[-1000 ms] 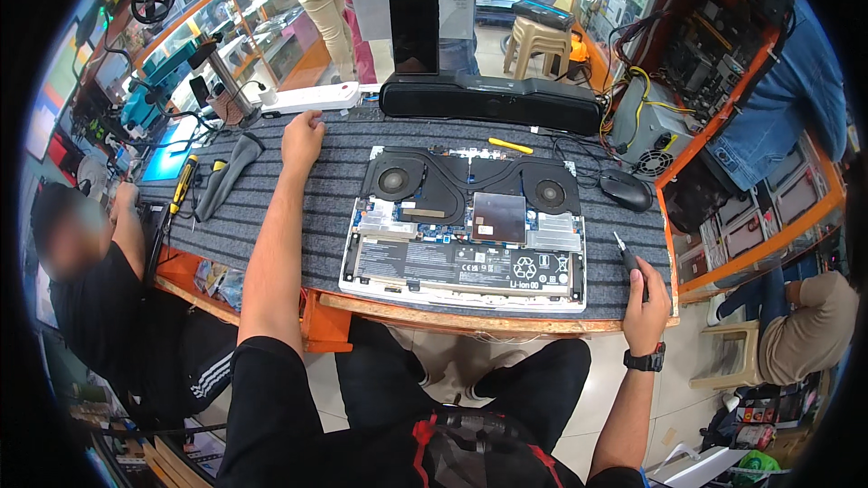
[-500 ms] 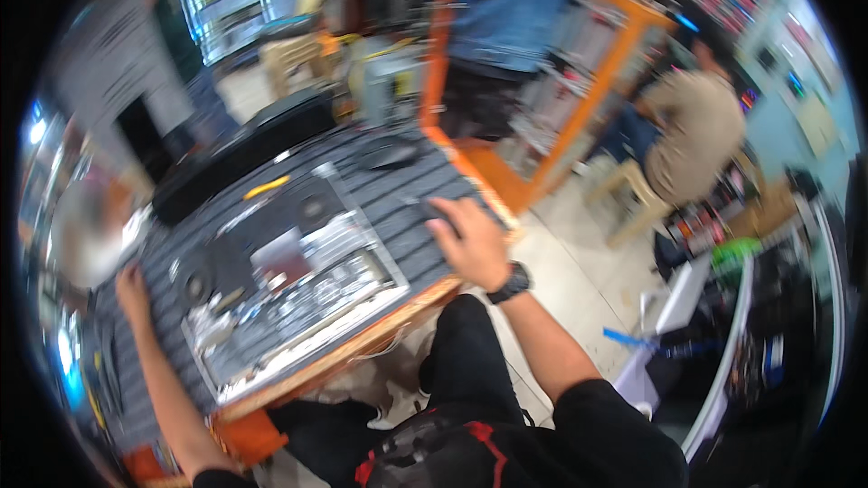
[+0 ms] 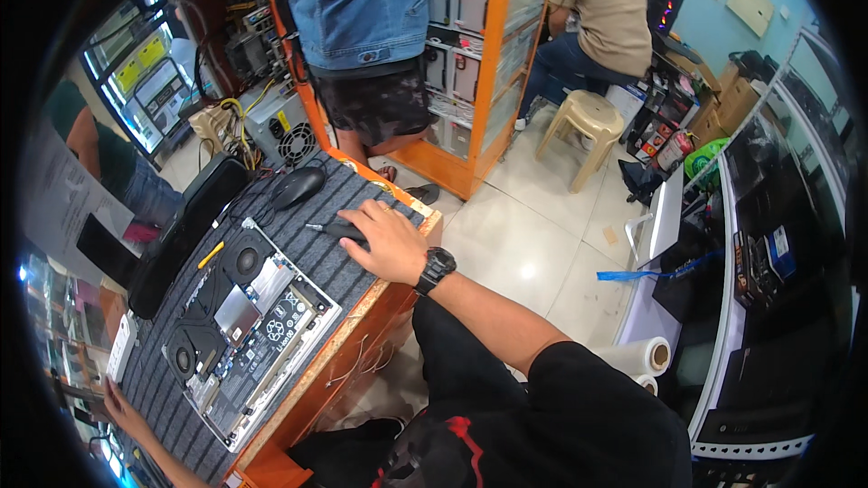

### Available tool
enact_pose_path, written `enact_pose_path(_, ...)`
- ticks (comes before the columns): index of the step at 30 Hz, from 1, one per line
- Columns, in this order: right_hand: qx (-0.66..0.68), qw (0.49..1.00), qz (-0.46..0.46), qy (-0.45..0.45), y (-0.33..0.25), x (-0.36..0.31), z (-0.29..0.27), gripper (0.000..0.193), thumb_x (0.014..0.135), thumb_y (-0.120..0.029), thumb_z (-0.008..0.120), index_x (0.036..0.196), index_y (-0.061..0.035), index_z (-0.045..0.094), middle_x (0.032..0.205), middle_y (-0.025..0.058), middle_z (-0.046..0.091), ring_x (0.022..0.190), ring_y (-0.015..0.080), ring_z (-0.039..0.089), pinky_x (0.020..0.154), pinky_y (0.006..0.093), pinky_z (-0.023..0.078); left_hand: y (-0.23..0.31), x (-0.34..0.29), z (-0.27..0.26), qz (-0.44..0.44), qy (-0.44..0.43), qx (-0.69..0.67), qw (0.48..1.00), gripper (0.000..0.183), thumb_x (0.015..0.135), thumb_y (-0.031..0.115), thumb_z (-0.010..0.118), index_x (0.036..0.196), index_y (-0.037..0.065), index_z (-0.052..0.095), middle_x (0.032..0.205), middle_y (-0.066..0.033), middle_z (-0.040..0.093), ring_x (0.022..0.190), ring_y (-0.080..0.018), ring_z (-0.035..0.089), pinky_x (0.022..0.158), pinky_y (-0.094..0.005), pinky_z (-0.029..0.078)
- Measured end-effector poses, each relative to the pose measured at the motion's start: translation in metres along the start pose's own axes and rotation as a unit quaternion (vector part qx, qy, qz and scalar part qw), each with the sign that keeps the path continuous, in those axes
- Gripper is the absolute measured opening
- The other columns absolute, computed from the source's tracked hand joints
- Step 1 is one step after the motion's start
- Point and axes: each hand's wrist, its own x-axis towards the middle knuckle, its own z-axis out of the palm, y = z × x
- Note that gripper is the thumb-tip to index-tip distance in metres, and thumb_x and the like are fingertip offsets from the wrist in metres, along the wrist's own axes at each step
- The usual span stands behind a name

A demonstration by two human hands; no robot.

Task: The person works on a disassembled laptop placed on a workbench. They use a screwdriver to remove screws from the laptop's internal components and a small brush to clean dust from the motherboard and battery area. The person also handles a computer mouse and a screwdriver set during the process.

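Right hand (image 3: pixel 391 239), palm down, fingers curled over dark screwdriver (image 3: pixel 336 229) lying on ribbed grey mat (image 3: pixel 316 258) near bench's right edge; grip closed on handle, metal tip pointing left. Left hand (image 3: pixel 122 407) flat and open on mat, far left, holding nothing. Opened laptop (image 3: pixel 249 334) between hands. Since half second ago view swings further right; right hand stays put. Black mouse (image 3: pixel 297 187) just beyond; bare tiled floor (image 3: pixel 515 244) right of bench.

1 opened laptop (image 3: pixel 244 334) w/ 2 fans inside, left of the fingers (image 3: pixel 357 217). 1 screwdriver (image 3: pixel 336 230) under them, 1 mouse (image 3: pixel 297 187) just beyond. 1 plastic stool (image 3: pixel 586 122) far right, 2 film rolls (image 3: pixel 644 357).
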Motion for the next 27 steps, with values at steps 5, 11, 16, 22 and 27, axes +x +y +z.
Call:
enact_pose_path(5, 0.071, 0.997, -0.008, 0.024, -0.018, 0.008, 0.012, 0.051, 0.095, -0.038, 0.069, 0.135, -0.0086, 0.058, 0.114, 0.0141, 0.058, 0.109, 0.0348, 0.061, 0.088, 0.0462, 0.052, 0.146, -0.013, -0.067, 0.104, 0.091, -0.013, 0.990, 0.048, 0.109, 0.038, 0.053, 0.133, -0.002, 0.065, 0.128, -0.0188, 0.068, 0.114, -0.0288, 0.067, 0.099, -0.0371, 0.051)
enact_pose_path(11, 0.164, 0.978, -0.027, 0.128, 0.007, -0.008, -0.009, 0.055, 0.095, -0.037, 0.072, 0.138, -0.0052, 0.057, 0.122, 0.0179, 0.054, 0.112, 0.0357, 0.059, 0.097, 0.0447, 0.049, 0.340, -0.101, -0.022, 0.310, -0.055, -0.362, 0.878, 0.051, 0.109, 0.035, 0.045, 0.121, -0.010, 0.066, 0.117, -0.0280, 0.071, 0.101, -0.0309, 0.071, 0.089, -0.0357, 0.058)
enact_pose_path(16, 0.151, 0.961, -0.039, 0.227, 0.039, -0.063, -0.052, 0.033, 0.094, -0.024, 0.071, 0.120, -0.0043, 0.066, 0.105, 0.0154, 0.062, 0.103, 0.0350, 0.061, 0.093, 0.0426, 0.049, 0.365, -0.199, -0.012, 0.229, -0.412, -0.481, 0.739, 0.062, 0.104, 0.055, 0.055, 0.119, -0.003, 0.069, 0.106, -0.0212, 0.072, 0.089, -0.0283, 0.070, 0.081, -0.0380, 0.055)
enact_pose_path(22, 0.358, 0.870, 0.275, 0.200, 0.147, -0.224, -0.073, 0.025, 0.108, -0.026, 0.060, 0.118, -0.0054, 0.068, 0.087, 0.0009, 0.063, 0.077, 0.0063, 0.058, 0.066, 0.0224, 0.047, 0.384, -0.281, -0.017, 0.034, -0.402, -0.480, 0.779, 0.077, 0.099, 0.068, 0.053, 0.100, -0.006, 0.074, 0.081, -0.0172, 0.069, 0.077, -0.0266, 0.070, 0.072, -0.0369, 0.056)
enact_pose_path(27, 0.446, 0.745, 0.455, 0.199, 0.114, -0.262, -0.023, 0.033, 0.107, -0.036, 0.059, 0.097, -0.0056, 0.065, 0.070, -0.0033, 0.051, 0.057, 0.0072, 0.045, 0.053, 0.0240, 0.038, 0.331, -0.330, -0.043, -0.093, -0.294, -0.563, 0.767, 0.074, 0.105, 0.061, 0.043, 0.114, -0.009, 0.065, 0.084, -0.0165, 0.062, 0.075, -0.0247, 0.065, 0.073, -0.0388, 0.055)
